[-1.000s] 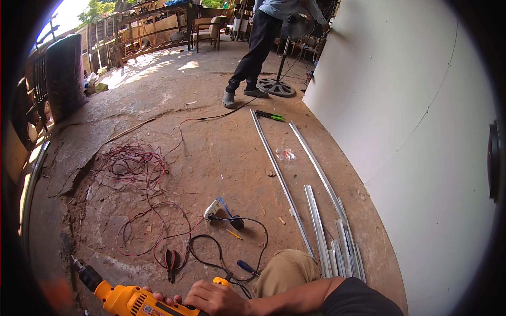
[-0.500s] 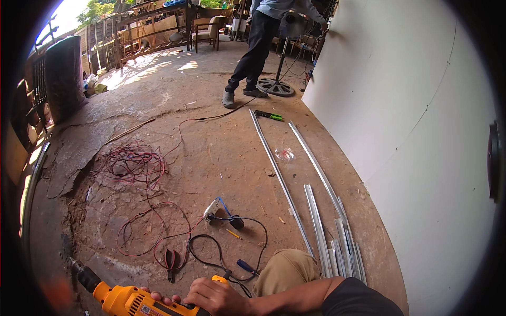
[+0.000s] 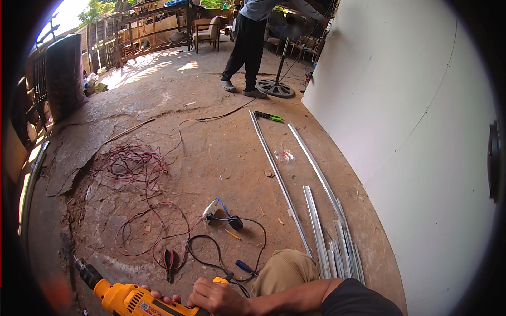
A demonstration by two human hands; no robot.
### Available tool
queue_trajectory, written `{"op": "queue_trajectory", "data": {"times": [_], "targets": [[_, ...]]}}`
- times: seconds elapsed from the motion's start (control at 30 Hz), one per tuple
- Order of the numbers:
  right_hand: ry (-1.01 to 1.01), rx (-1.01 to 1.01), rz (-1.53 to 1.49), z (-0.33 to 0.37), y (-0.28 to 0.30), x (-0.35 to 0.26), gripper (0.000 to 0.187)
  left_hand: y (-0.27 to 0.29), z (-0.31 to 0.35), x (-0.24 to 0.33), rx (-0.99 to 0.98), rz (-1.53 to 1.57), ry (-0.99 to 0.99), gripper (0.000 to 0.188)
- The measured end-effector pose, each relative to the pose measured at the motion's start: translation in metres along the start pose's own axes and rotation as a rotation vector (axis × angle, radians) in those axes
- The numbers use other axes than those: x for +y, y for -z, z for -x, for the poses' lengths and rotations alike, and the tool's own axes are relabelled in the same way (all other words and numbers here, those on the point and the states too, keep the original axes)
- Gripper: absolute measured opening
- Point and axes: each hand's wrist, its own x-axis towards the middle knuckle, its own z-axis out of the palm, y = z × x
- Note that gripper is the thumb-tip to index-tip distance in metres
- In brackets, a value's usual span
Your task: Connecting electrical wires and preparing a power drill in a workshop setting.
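Gripping the orange drill (image 3: 125, 298), which extends left, is your right hand (image 3: 220, 297); your left hand (image 3: 162, 296) curls round its far side, palm hidden, drill's near edge cropped.

Cracked brown floor (image 3: 203, 150) beside a white wall (image 3: 400, 89), armchair (image 3: 214, 30) and sunlight patches (image 3: 124, 77) beyond.

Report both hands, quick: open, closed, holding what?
Left hand: closed on the orange drill; only fingers show.
Right hand: closed on the same drill, toward its rear.

Left hand (image 3: 167, 299) and right hand (image 3: 219, 296) hold an orange drill (image 3: 126, 299); metal strips (image 3: 317, 231) (silvery) lie near the floor's (image 3: 221, 147) right edge.
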Motion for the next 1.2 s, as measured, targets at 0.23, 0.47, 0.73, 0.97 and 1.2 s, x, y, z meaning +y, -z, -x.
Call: {"op": "queue_trajectory", "data": {"times": [0.23,0.47,0.73,0.97,1.2], "targets": [[0.060,0.038,-0.031,-0.003,-0.008,0.001,0.024,-0.004,0.000,0.015,-0.109,-0.663,0.222,0.100],[0.058,0.027,-0.030,0.001,-0.007,-0.003,0.025,-0.005,0.003,0.011,-0.115,-0.679,0.198,0.101],[-0.018,-0.096,-0.031,0.003,-0.001,-0.008,0.027,-0.005,0.005,0.021,-0.042,-0.704,0.245,0.106],[0.074,0.016,0.021,0.000,-0.014,0.000,0.029,-0.016,0.005,-0.003,-0.082,-0.764,0.154,0.106],[0.071,-0.139,-0.072,0.008,-0.007,0.004,0.027,-0.012,0.005,-0.018,-0.051,-0.177,-0.055,0.108]]}}
